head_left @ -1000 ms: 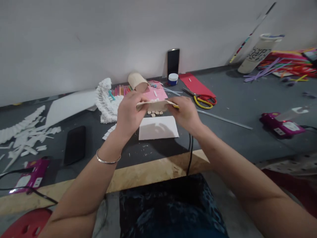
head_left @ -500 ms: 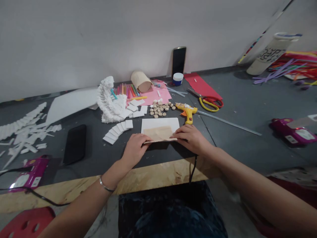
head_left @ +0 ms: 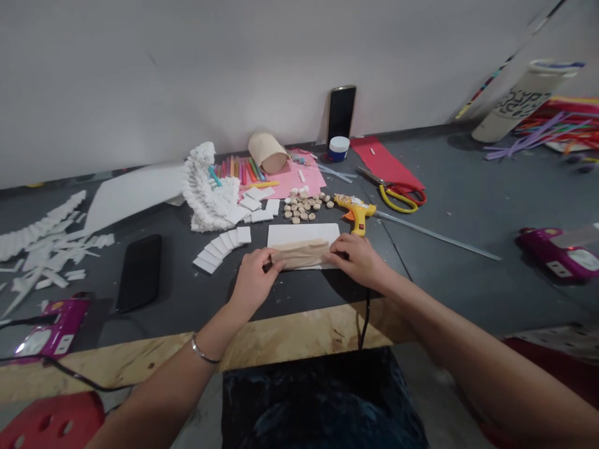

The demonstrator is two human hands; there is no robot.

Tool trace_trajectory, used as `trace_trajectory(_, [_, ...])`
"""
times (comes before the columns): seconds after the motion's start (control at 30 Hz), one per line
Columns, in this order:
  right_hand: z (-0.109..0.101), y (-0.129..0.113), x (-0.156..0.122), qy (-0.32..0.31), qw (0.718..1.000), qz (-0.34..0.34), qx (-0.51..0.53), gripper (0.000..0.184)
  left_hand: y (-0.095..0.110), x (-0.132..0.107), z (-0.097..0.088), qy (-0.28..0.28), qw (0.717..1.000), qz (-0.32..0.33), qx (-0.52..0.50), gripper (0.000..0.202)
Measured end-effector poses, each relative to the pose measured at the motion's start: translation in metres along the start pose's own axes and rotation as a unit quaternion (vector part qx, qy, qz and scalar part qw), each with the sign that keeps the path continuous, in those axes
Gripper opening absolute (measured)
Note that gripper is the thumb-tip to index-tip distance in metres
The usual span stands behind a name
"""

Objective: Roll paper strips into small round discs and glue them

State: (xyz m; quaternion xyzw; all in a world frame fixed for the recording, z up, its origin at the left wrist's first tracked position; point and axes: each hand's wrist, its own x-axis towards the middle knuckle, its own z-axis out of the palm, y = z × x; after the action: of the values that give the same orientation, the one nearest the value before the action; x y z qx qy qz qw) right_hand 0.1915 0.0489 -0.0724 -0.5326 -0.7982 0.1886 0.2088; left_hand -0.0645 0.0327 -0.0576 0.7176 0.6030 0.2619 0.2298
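A strip of tan paper (head_left: 302, 254), creased lengthwise, is stretched between my two hands over a white rectangular board (head_left: 303, 232). My left hand (head_left: 256, 275) pinches its left end between thumb and fingers. At the other end, my right hand (head_left: 358, 257) grips the paper with its fingers curled. Just beyond my right hand lies a yellow glue gun (head_left: 358, 212). Small round tan pieces (head_left: 304, 206) are gathered behind the board. Nearest my left hand is a fanned row of white square tiles (head_left: 223, 248).
Farther back are a white fluffy piece (head_left: 206, 193), a tan paper cylinder (head_left: 267, 151), a blue jar (head_left: 338, 149) and scissors (head_left: 397, 193). A black phone (head_left: 139, 272) and white scraps (head_left: 42, 255) lie left. Purple devices (head_left: 58, 324) sit on both sides.
The tan paper has gone from a wider sheet to a narrower, creased strip. Both hands have shifted slightly and hold its ends, and the board's near edge now shows below it.
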Motion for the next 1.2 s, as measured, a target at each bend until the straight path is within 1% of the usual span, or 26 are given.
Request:
trace_trajectory(0.1, [-0.002, -0.001, 0.005, -0.02, 1.0, 0.01, 0.001, 0.026, 0.001, 0.006, -0.001, 0.004, 1.0, -0.017, -0.02, 0.016])
trace_trajectory(0.2, [-0.004, -0.004, 0.006, -0.025, 1.0, 0.006, -0.003, 0.028, 0.004, 0.012, -0.002, -0.009, 0.999, -0.024, -0.031, 0.018])
trace_trajectory(0.33, [-0.001, -0.006, 0.006, -0.001, 1.0, 0.007, -0.026, 0.03, 0.007, 0.017, -0.003, -0.03, 0.999, -0.021, -0.02, 0.024])
trace_trajectory(0.47, [0.003, -0.007, 0.006, 0.023, 0.999, 0.003, -0.045, 0.028, 0.007, 0.018, -0.003, -0.031, 0.999, -0.014, -0.012, 0.031])
trace_trajectory(0.6, [0.005, -0.01, 0.006, 0.031, 0.998, 0.012, -0.059, 0.029, 0.008, 0.017, -0.002, -0.036, 0.999, -0.009, 0.033, 0.034])
trace_trajectory(0.7, [0.005, -0.013, 0.006, 0.041, 0.996, 0.02, -0.072, 0.029, 0.01, 0.018, -0.004, -0.056, 0.994, 0.004, 0.092, 0.037])
trace_trajectory(0.87, [0.007, -0.015, 0.003, 0.053, 0.995, 0.027, -0.085, 0.028, 0.008, 0.024, -0.008, -0.085, 0.987, 0.027, 0.133, 0.03])
trace_trajectory(0.97, [0.005, -0.015, 0.002, 0.073, 0.994, 0.026, -0.075, 0.019, 0.004, 0.03, -0.009, -0.097, 0.987, 0.031, 0.122, 0.025])
trace_trajectory(1.0, [0.003, -0.016, 0.002, 0.078, 0.994, 0.023, -0.072, 0.02, 0.003, 0.032, -0.009, -0.1, 0.988, 0.032, 0.114, 0.023])
trace_trajectory(1.1, [-0.004, -0.019, 0.008, 0.075, 0.993, -0.005, -0.088, 0.037, 0.001, 0.036, -0.009, -0.108, 0.988, 0.041, 0.102, 0.018])
trace_trajectory(1.13, [-0.006, -0.021, 0.011, 0.067, 0.992, -0.019, -0.101, 0.038, 0.0, 0.036, -0.008, -0.106, 0.988, 0.045, 0.1, 0.017])
trace_trajectory(1.2, [-0.007, -0.023, 0.021, 0.047, 0.99, -0.043, -0.125, 0.033, -0.001, 0.036, -0.007, -0.096, 0.989, 0.055, 0.1, 0.015])
